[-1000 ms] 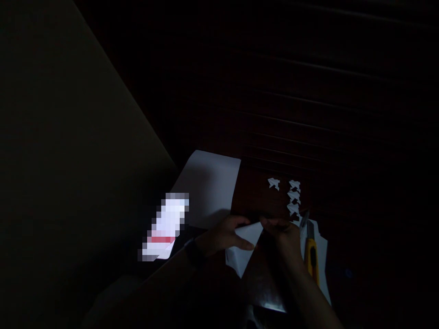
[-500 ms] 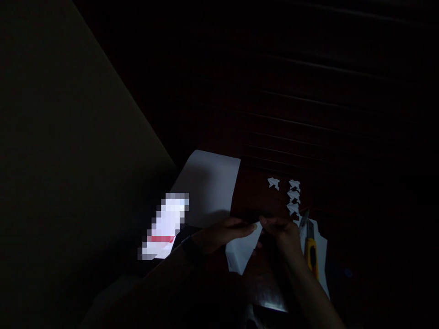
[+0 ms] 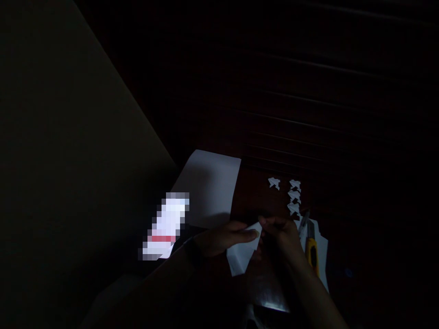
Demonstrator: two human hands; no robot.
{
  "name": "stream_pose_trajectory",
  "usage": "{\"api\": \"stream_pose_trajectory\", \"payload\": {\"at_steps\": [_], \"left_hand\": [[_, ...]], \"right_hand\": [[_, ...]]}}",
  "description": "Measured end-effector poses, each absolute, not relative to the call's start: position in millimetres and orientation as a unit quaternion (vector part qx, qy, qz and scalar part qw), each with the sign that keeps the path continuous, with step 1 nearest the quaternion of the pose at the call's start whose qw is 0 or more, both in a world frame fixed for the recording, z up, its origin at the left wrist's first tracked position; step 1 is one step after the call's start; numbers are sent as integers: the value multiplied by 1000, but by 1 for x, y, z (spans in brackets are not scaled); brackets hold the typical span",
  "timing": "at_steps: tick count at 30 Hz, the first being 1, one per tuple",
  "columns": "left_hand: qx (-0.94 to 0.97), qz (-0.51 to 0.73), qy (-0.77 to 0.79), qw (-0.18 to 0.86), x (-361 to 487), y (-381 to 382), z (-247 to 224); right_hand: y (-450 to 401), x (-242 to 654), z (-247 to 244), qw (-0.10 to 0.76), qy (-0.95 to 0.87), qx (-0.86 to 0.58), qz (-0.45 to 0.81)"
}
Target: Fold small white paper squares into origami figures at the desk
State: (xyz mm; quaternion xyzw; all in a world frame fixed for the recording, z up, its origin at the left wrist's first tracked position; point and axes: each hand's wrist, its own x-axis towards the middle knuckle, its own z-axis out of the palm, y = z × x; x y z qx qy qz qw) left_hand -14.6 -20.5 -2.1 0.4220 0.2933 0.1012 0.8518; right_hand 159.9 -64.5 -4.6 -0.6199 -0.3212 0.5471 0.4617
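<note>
Between my two hands is a partly folded piece of white paper [image 3: 241, 256], its wide end hanging toward me. My left hand [image 3: 224, 237] is closed on it, the thumb lying across its upper face. At its pointed far corner, my right hand [image 3: 279, 230] pinches the tip between thumb and fingers. Some fingertips behind the paper are hidden or lost in the dark. Small folded paper figures lie beyond my hands: one figure [image 3: 274, 183] by itself and a column of figures [image 3: 294, 196] to its right.
A large white sheet [image 3: 211, 183] lies at the far left of the dark table [image 3: 270, 283]. Beside it glows a pixelated bright screen [image 3: 168, 224]. Right of my right wrist, a yellow utility knife [image 3: 312, 256] and a metal tool [image 3: 303, 221] rest on white paper [image 3: 323, 256].
My left thumb has slid slightly toward the paper's tip. The paper has shifted and tilted a little. The right hand keeps its pinch in nearly the same place.
</note>
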Motion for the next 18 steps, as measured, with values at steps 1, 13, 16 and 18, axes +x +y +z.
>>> {"api": "stream_pose_trajectory", "payload": {"at_steps": [1, 13, 16, 18], "left_hand": [[413, 100, 295, 856, -15, -21, -3], [394, 110, 300, 862, -14, -23, -6], [400, 102, 308, 857, -14, -23, -4], [412, 98, 311, 851, -14, -22, -3]], "right_hand": [[-65, 161, -5, 462, -325, -620, 544], [-63, 158, -3, 448, -360, -646, 502], [-63, 158, -3, 447, -367, -648, 496], [-63, 158, -4, 449, -367, -653, 487]]}}
